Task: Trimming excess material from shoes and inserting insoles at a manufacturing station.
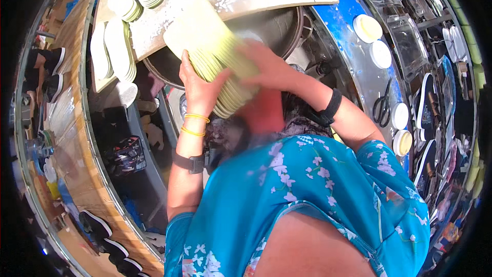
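Note:
Between my two hands is a thick, tilted stack of pale yellow-green insoles [223,54], fanned in layers along its near side. My left hand [199,86] grips the stack's left side, with the thumb across the near layers. Against its right side is my right hand [264,66], its fingers blurred by motion and partly lost against the pale layers. Beneath the stack shows a red piece [264,110] whose kind I cannot make out. Behind it, a dark round metal basin [279,31] stands partly under a pale board [246,1].
Several insole stacks [120,48] lie on the board among white scraps. At right, a blue-and-grey bench [353,46] carries round white containers [380,54] and black scissors [382,109]. Shoes [425,102] line the far right. A wooden shelf [72,128] with dark shoes [96,224] runs along the left.

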A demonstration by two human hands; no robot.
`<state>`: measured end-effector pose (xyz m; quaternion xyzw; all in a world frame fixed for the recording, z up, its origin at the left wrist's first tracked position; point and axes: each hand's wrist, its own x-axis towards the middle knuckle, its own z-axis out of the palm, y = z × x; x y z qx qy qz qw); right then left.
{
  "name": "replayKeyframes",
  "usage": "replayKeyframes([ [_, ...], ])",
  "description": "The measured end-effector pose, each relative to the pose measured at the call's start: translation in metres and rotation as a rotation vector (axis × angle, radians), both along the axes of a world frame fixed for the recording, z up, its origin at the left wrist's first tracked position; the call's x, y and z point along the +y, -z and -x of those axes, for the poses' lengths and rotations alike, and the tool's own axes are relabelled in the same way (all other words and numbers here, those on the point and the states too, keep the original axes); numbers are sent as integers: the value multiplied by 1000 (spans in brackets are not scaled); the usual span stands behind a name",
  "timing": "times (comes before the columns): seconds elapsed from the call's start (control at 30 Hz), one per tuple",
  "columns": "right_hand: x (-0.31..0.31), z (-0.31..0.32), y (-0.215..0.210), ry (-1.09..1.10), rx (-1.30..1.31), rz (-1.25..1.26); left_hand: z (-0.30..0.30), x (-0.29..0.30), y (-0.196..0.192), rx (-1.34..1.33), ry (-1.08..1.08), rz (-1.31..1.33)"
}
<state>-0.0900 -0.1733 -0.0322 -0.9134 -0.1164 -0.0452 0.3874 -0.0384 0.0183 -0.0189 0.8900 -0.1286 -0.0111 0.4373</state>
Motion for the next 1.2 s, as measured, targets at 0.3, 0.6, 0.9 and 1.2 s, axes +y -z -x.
replayKeyframes([
  [0.3,32,0,-25,220,120,377,4,-23,-12,-71,-100,-132],
  [0.6,-33,41,-150,-365,179,-164,-50,56,-91,-688,-37,-334],
  [0.9,-94,-80,-146,-6,311,-1240,-110,81,-116,-46,-150,706],
  [1.2,-86,-284,-44,342,146,-1349,-118,58,-98,70,-80,994],
])
